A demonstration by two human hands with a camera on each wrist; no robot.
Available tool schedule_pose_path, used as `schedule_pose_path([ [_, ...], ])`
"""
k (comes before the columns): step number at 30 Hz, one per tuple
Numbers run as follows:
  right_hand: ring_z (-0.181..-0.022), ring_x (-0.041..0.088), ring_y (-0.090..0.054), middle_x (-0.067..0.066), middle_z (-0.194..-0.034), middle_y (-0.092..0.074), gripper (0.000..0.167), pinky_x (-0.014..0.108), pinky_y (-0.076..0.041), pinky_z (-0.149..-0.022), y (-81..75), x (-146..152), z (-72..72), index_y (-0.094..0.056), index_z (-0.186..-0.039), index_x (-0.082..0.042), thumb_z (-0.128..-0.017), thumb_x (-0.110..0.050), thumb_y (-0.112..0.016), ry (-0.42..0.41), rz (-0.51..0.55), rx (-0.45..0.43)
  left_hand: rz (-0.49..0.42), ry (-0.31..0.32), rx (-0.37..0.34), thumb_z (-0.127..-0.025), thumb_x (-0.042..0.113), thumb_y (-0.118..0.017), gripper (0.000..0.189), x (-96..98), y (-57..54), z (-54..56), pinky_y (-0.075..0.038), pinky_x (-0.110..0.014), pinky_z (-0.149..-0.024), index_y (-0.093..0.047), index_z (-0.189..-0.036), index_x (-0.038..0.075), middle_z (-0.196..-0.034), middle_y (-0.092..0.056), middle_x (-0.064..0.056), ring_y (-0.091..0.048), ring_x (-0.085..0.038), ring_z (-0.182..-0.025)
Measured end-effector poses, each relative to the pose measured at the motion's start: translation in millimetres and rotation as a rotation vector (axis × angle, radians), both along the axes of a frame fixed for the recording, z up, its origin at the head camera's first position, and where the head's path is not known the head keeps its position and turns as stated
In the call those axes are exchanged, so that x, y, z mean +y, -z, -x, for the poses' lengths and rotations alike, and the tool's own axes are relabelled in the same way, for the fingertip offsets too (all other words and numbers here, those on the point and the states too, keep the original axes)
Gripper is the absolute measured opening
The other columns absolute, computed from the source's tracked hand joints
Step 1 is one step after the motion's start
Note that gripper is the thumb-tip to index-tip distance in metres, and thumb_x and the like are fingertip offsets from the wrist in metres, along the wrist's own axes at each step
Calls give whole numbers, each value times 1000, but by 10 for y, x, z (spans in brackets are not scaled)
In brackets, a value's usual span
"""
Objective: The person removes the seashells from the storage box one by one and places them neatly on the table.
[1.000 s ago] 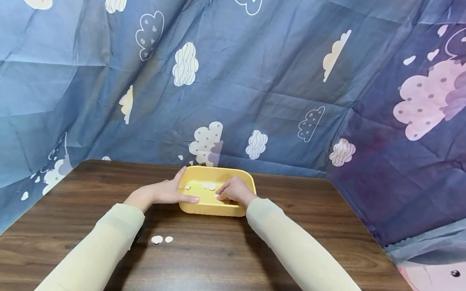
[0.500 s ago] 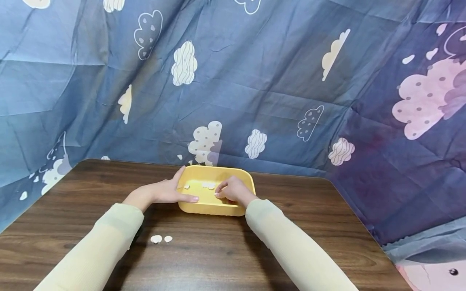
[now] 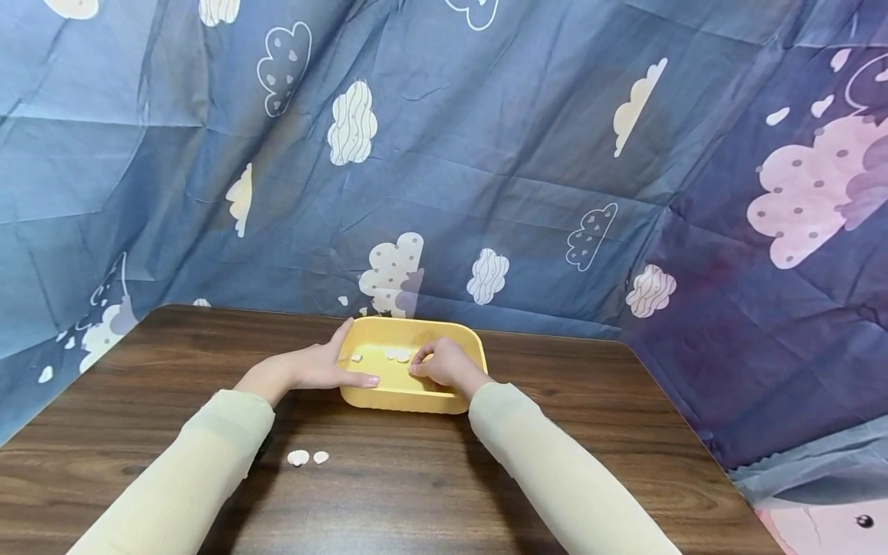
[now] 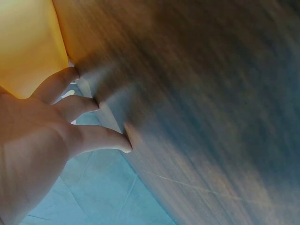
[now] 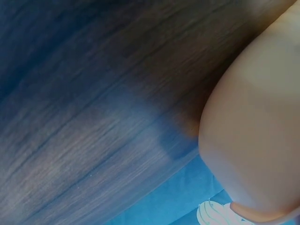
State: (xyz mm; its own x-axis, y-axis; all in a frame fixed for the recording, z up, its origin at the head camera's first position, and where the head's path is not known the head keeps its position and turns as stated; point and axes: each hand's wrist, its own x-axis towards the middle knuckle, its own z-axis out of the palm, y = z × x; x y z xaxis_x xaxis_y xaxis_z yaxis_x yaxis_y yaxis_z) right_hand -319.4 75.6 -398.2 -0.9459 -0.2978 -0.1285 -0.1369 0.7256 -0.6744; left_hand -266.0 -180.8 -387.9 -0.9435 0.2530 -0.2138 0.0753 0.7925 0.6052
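We see very little change over the last second. Our left hand (image 3: 315,368) keeps its place at the left end of the shallow yellow plastic rectangular tray (image 3: 454,341), thumb up along the far corner and fingers laid straight along the near left wall; it braces the tray with flat fingers and curls round nothing. The left wrist view shows those same fingers (image 4: 89,136) extended beside the yellow wall (image 4: 28,47), over the dark wood-grain table (image 3: 624,401).

Our right hand (image 3: 444,364) stays inside the tray, over its right half, but it has crept slightly toward the small pale shell-like pieces (image 3: 398,354) lying on the tray floor. Its fingers are bent down with the tips at or just beside those pieces. We cannot tell whether the fingertips already pinch one, because the back of the hand hides them in the head view and the right wrist view shows only skin, table and cloth.

The tray itself has not shifted: it sits at the far middle of the table, close to the blue cloud-printed cloth backdrop (image 3: 486,154). One more pale piece (image 3: 357,358) lies apart toward the tray's left. Two pale shell-like pieces (image 3: 299,458) rest on the table near our left sleeve (image 3: 201,470), where they were before. We judge that the work is slow picking among the pieces in the tray, with the left hand steadying it.
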Motion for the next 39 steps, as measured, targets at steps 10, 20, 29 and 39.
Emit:
schedule_pose_path([
  [10,-51,10,-49,-2,-63,-51,8,19,-39,-49,-8,-3,-8,-75,-90,-5,-90,-5,-83,-10,3,-9,-4,4,3,-81,81,-73,143,2,-7,-17,-38,-62,-122,18,-169,14,-165,-37,-37,-43,-50,-152],
  [20,-52,10,-52,0,-74,-56,6,19,-41,-50,-7,-14,6,-78,-91,-5,-91,-8,-83,12,-5,-15,3,3,3,-81,82,-72,143,-6,24,1,-37,-62,-123,18,-170,14,-165,-36,-38,-42,-50,-153],
  [29,-53,9,-49,-6,-54,-49,28,21,-37,-53,24,-27,33,-66,-73,-14,-91,-18,-86,-14,-78,32,-5,4,10,-81,81,-73,144,-13,28,10,-37,-63,-123,18,-169,14,-165,-36,-38,-41,-51,-153],
  [39,-51,8,-49,-6,-55,-47,12,20,-39,-51,42,-29,34,-74,-95,-10,-90,-13,-85,-46,-51,33,5,6,18,-81,82,-72,143,-12,42,7,-37,-62,-123,18,-169,14,-164,-36,-39,-42,-51,-153],
])
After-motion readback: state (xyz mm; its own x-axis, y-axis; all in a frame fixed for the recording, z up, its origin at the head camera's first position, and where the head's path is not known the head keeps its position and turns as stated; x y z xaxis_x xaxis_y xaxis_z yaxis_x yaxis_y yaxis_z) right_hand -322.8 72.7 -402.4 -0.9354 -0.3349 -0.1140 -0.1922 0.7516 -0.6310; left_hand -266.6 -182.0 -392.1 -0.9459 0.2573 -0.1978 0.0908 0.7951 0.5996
